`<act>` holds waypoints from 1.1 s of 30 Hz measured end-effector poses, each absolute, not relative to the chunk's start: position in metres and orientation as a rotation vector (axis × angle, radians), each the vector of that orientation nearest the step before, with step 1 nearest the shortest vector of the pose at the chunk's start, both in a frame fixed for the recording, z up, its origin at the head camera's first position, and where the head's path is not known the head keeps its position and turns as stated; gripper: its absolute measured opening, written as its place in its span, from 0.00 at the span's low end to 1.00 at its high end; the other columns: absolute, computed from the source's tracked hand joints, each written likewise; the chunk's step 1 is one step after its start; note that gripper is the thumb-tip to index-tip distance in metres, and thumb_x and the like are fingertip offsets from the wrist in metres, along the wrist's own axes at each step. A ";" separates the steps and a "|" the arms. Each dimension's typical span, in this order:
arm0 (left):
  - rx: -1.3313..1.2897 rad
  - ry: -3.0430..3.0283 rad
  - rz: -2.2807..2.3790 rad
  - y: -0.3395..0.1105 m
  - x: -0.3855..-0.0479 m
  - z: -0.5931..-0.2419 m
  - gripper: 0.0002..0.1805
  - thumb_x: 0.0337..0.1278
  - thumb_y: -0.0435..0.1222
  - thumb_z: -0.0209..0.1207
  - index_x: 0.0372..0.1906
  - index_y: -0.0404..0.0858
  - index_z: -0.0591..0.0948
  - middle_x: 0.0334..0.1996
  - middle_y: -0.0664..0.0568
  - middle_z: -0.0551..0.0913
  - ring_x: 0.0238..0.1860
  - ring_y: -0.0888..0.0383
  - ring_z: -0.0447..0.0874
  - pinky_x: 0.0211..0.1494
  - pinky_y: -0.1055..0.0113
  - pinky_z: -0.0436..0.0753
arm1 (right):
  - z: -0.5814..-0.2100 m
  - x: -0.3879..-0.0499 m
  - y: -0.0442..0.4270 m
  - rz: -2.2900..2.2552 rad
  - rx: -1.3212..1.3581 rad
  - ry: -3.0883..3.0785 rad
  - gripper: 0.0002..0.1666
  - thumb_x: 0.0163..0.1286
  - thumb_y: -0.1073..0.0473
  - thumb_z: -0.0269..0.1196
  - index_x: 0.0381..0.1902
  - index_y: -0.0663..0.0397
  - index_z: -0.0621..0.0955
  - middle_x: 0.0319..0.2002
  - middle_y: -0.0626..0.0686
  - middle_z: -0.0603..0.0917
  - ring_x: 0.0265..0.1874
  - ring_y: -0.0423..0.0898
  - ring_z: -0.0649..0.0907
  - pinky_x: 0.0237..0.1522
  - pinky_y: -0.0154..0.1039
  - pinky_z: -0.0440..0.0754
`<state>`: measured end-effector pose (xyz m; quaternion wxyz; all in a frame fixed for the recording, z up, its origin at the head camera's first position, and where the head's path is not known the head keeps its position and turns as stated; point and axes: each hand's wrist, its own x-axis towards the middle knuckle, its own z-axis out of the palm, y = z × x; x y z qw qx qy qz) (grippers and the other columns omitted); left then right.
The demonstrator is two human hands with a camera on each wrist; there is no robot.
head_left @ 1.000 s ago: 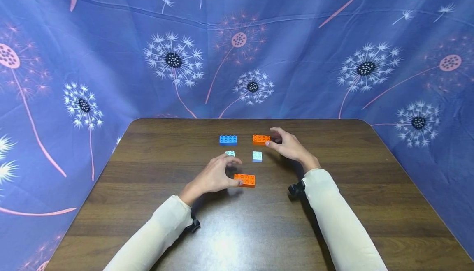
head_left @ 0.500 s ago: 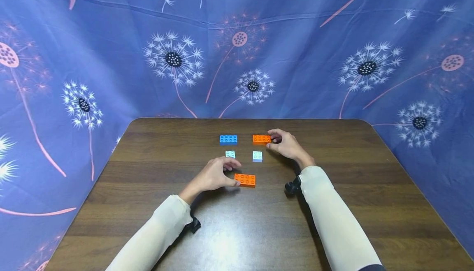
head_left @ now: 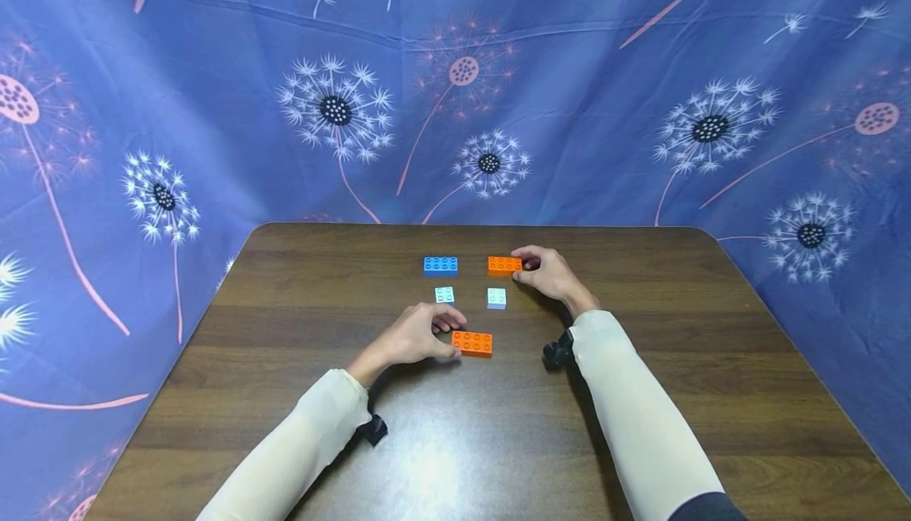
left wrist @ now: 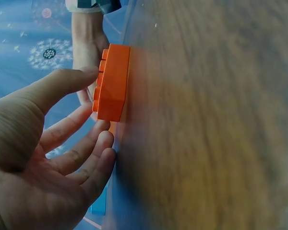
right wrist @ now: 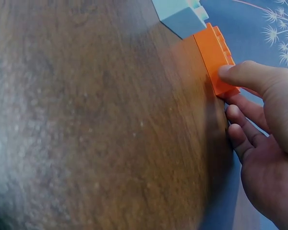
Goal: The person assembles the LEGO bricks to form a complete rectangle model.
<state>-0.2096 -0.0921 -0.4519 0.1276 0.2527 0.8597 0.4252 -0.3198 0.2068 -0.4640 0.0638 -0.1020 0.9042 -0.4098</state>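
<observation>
In the head view, the left hand (head_left: pixel 411 337) is at the left end of the near orange brick (head_left: pixel 473 344), thumb beside its front corner and fingers loosely bent behind. The left wrist view shows that brick (left wrist: pixel 113 86) with the left hand (left wrist: pixel 53 143) spread beside it, not closed round it. Farther back, the right hand (head_left: pixel 551 274) pinches the right end of the far orange brick (head_left: pixel 504 266). In the right wrist view, the right hand's thumb rests on the face of this brick (right wrist: pixel 215 62), its index finger partly hidden behind.
A blue brick (head_left: pixel 440 266) lies left of the far orange one. Two small pale blue bricks, one left (head_left: pixel 444 295) and one right (head_left: pixel 497 298), lie between the rows. The wooden table (head_left: pixel 640 268) ends at a blue patterned cloth (head_left: pixel 569 110).
The right hand has moved slightly left and closed on the end of the far orange brick. The left hand has drawn its thumb back a little from the near brick's top.
</observation>
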 end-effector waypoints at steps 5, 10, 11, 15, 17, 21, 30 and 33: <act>0.720 2.515 1.213 -0.090 -0.208 -0.452 0.23 0.44 0.34 0.78 0.50 0.40 0.87 0.43 0.53 0.88 0.44 0.58 0.83 0.54 0.62 0.84 | -0.463 -0.321 0.205 -1.219 -0.315 2.738 0.24 0.70 0.61 0.68 0.63 0.51 0.82 0.55 0.61 0.83 0.52 0.56 0.80 0.57 0.51 0.78; 0.730 2.557 1.158 -0.089 -0.207 -0.454 0.20 0.45 0.35 0.78 0.47 0.43 0.88 0.40 0.55 0.89 0.41 0.60 0.83 0.50 0.67 0.82 | -0.465 -0.322 0.205 -1.209 -0.327 2.757 0.22 0.70 0.62 0.68 0.62 0.52 0.82 0.54 0.61 0.84 0.51 0.55 0.80 0.56 0.50 0.79; 0.732 2.563 1.151 -0.088 -0.208 -0.455 0.19 0.45 0.35 0.78 0.47 0.43 0.89 0.39 0.55 0.89 0.41 0.61 0.83 0.49 0.68 0.81 | -0.466 -0.322 0.205 -1.205 -0.329 2.761 0.22 0.70 0.62 0.68 0.61 0.52 0.82 0.54 0.60 0.83 0.51 0.55 0.80 0.56 0.51 0.79; 0.744 2.576 1.142 -0.089 -0.208 -0.457 0.17 0.47 0.35 0.77 0.45 0.43 0.89 0.38 0.56 0.89 0.40 0.61 0.83 0.47 0.70 0.81 | -0.467 -0.322 0.207 -1.209 -0.340 2.767 0.21 0.70 0.62 0.68 0.60 0.53 0.82 0.53 0.60 0.84 0.50 0.55 0.80 0.56 0.50 0.79; 0.747 2.580 1.141 -0.089 -0.208 -0.457 0.17 0.47 0.35 0.77 0.45 0.43 0.89 0.37 0.56 0.89 0.40 0.61 0.84 0.47 0.70 0.81 | -0.468 -0.322 0.207 -1.215 -0.346 2.770 0.21 0.70 0.62 0.68 0.60 0.54 0.83 0.52 0.60 0.84 0.50 0.55 0.80 0.56 0.50 0.79; 0.757 2.580 1.144 -0.091 -0.208 -0.457 0.17 0.47 0.36 0.77 0.45 0.43 0.90 0.37 0.56 0.89 0.40 0.61 0.83 0.47 0.71 0.81 | -0.467 -0.321 0.207 -1.229 -0.355 2.768 0.20 0.70 0.62 0.69 0.59 0.54 0.83 0.51 0.60 0.85 0.49 0.54 0.81 0.54 0.48 0.78; 0.712 2.545 1.228 -0.098 -0.211 -0.452 0.16 0.49 0.34 0.76 0.46 0.42 0.89 0.37 0.55 0.90 0.40 0.60 0.85 0.48 0.70 0.82 | -0.460 -0.316 0.211 -1.277 -0.390 2.744 0.21 0.69 0.60 0.69 0.59 0.54 0.83 0.50 0.60 0.85 0.48 0.54 0.81 0.51 0.45 0.79; 0.705 2.546 1.242 -0.102 -0.212 -0.450 0.16 0.50 0.34 0.75 0.47 0.42 0.89 0.38 0.54 0.90 0.40 0.59 0.86 0.48 0.69 0.83 | -0.458 -0.313 0.213 -1.292 -0.384 2.728 0.21 0.69 0.59 0.69 0.59 0.54 0.82 0.50 0.60 0.85 0.48 0.54 0.81 0.51 0.44 0.79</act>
